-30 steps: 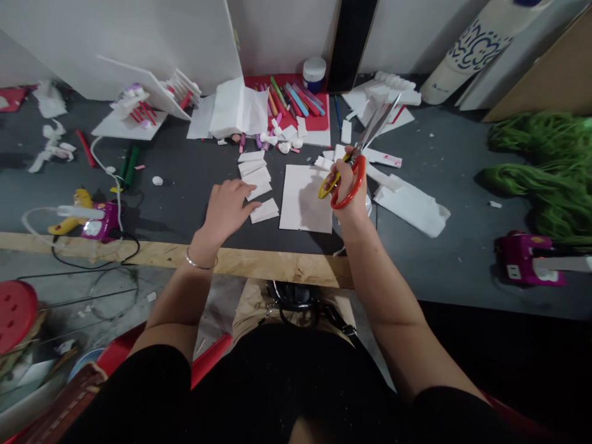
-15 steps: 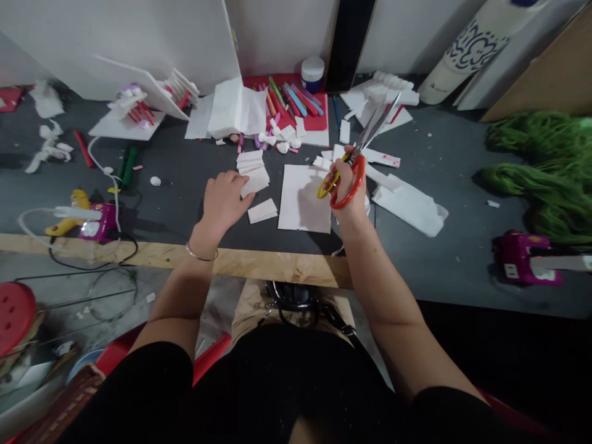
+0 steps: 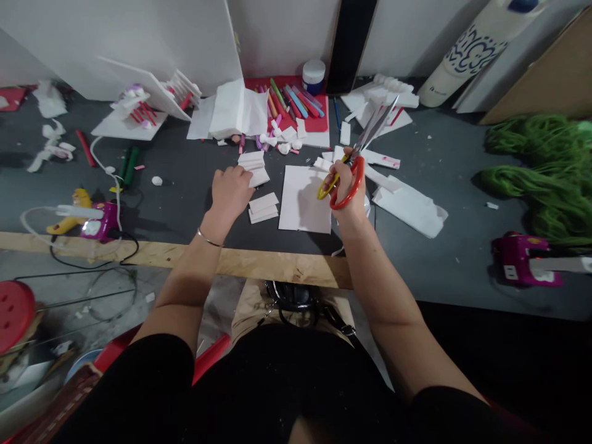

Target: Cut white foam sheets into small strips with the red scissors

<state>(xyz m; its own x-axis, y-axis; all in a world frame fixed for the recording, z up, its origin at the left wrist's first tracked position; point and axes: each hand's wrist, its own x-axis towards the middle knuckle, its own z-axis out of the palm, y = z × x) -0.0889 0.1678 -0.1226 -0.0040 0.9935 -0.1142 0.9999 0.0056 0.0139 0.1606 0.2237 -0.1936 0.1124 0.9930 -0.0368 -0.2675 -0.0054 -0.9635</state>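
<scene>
My right hand [image 3: 346, 188] holds a pair of scissors [image 3: 356, 160] with one red and one yellow handle. Their metal blades point away, up and to the right, slightly parted. My left hand [image 3: 232, 192] is closed, its bent fingertips at the left edge of a small white card piece [image 3: 259, 178]. That piece lies just below more white card pieces [image 3: 251, 160]. Two overlapping white card strips [image 3: 263, 208] lie to the right of my left hand. Between my hands rests a larger white sheet [image 3: 303, 200], partly under the shadow of my right hand.
Markers [image 3: 296, 98] lie on a red sheet behind, beside a white-lidded jar [image 3: 313, 75]. White scraps [image 3: 409, 203] are to the right, with green yarn [image 3: 536, 179] farther off. Purple glue-gun-like devices [image 3: 99, 221] stand at both sides. A wooden strip [image 3: 287, 264] edges the table.
My left hand has drawn in its fingers and shifted slightly right. A second white strip now overlaps the one nearest the table edge. My right hand and the scissors have stayed still.
</scene>
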